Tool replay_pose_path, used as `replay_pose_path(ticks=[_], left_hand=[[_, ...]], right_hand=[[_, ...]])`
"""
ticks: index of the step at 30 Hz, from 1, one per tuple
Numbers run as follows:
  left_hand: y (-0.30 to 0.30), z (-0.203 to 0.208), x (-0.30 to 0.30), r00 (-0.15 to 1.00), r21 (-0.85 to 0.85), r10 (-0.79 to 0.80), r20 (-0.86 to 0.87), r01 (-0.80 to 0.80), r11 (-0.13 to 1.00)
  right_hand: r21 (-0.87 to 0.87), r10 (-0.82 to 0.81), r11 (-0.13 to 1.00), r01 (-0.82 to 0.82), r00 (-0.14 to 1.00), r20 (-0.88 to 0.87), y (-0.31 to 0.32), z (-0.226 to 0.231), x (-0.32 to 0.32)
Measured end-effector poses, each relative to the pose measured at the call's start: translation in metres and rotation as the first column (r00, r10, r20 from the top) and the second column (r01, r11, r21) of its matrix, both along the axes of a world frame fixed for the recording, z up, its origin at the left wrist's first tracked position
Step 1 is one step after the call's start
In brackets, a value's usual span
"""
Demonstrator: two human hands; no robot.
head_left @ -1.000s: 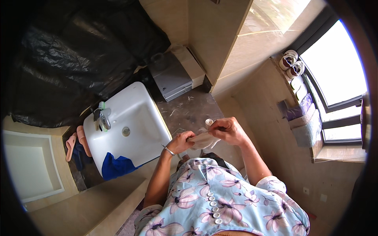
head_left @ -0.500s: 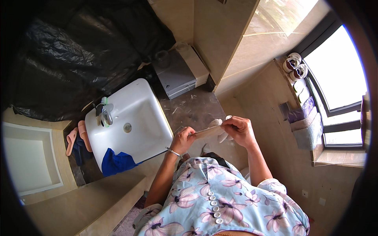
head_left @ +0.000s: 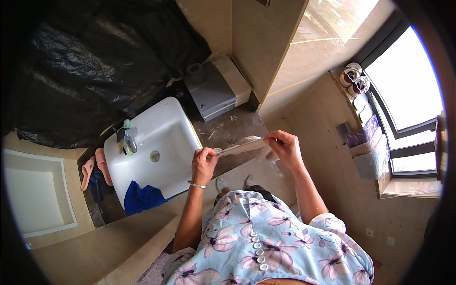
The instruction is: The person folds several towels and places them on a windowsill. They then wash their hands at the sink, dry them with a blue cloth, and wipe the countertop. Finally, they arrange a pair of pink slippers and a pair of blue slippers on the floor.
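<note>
A thin, pale beige-white cloth (head_left: 241,146) is stretched in the air between my two hands, in front of my body. What kind of garment or cloth it is, I cannot make out. My left hand (head_left: 204,166), with a bracelet at the wrist, pinches one end near the front right corner of the white sink (head_left: 175,166). The other end is gripped by my right hand (head_left: 286,149) between thumb and fingers, and a loose part hangs below it. The cloth's upper edge is nearly straight between the two grips.
A chrome faucet (head_left: 127,138) rises at the sink's left side, and a blue cloth (head_left: 142,197) drapes over its front rim. Pink slippers (head_left: 102,164) lie left of it. A grey box (head_left: 211,97) stands behind on the dark counter (head_left: 232,126). Shoes (head_left: 352,80) and folded towels (head_left: 368,149) line the windowsill.
My left hand has moved left and slightly up, and my right hand slightly up. The cloth between them is drawn out wider. Both hands keep their hold.
</note>
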State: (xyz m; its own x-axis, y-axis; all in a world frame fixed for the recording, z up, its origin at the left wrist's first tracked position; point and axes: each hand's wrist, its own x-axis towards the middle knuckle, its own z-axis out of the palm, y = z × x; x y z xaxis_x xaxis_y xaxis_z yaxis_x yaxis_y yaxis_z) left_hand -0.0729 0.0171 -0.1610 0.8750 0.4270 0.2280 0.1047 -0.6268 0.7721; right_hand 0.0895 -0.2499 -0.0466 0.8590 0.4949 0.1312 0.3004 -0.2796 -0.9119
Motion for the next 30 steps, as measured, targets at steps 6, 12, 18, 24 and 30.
replay_pose_path(ticks=[6,12,18,24,30], left_hand=[[0.006,0.003,0.005,0.998,-0.049,0.055,0.007,-0.054,0.997],[-0.012,0.002,0.034,0.998,-0.204,-0.046,-0.033,0.038,0.978],[-0.022,-0.002,0.043,0.986,-0.223,-0.154,-0.057,0.138,0.965],[-0.012,0.004,0.035,0.957,-0.295,-0.262,-0.122,0.217,0.931],[-0.008,0.0,0.03,0.901,-0.108,-0.292,-0.32,0.272,0.956]], right_hand=[[-0.029,-0.091,0.996,0.09,0.995,-0.047,0.015,-0.049,0.028],[-0.18,0.1,0.982,-0.052,0.959,0.265,0.047,-0.111,0.029],[-0.113,0.448,0.89,-0.441,0.893,0.044,0.087,-0.106,-0.004],[-0.093,0.413,0.902,-0.421,0.906,-0.089,0.079,-0.127,-0.004],[-0.108,0.211,0.963,-0.247,0.939,-0.27,0.076,-0.075,-0.01]])
